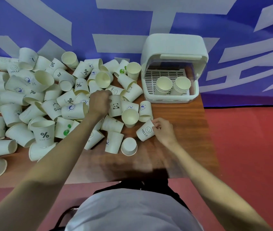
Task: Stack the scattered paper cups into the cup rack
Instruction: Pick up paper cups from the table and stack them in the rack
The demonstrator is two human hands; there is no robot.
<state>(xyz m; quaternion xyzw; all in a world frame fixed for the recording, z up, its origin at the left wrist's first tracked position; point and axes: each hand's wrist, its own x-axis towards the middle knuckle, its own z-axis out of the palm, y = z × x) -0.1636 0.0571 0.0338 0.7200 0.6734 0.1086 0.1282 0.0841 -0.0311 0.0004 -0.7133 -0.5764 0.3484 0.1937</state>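
- The right hand (163,130) is pinching the base end of a "HELLO" cup (145,132) lying on its side near the right edge of the desk (190,139), probably because that cup is lying apart from the heap and is the easiest to lift away
- The left hand (100,102) is reaching into the middle of the pile with its fingers curled beside a panda-print cup (115,106); the back of the hand is hiding the fingertips, so it seems to be grasping a cup there, but I cannot tell for certain
- The scattered paper cups (49,100) are spreading from the desk's left edge past its centre, most tipped over, a few standing mouth up; they are thin, tapered cones of matte off-white paper with rolled rims and small printed marks, light enough to roll and nest
- The cup rack (174,50) is sitting at the far right corner of the desk, a smooth white plastic box with rounded corners, its lid swung up and a slatted tray inside
- Two short nested stacks (172,85) are standing mouth up on that tray, side by side, leaving the front open for more; nesting is what keeps such tapered cups upright and compact
- With both hands working at once, one cup could be slipped into another before going to the rack
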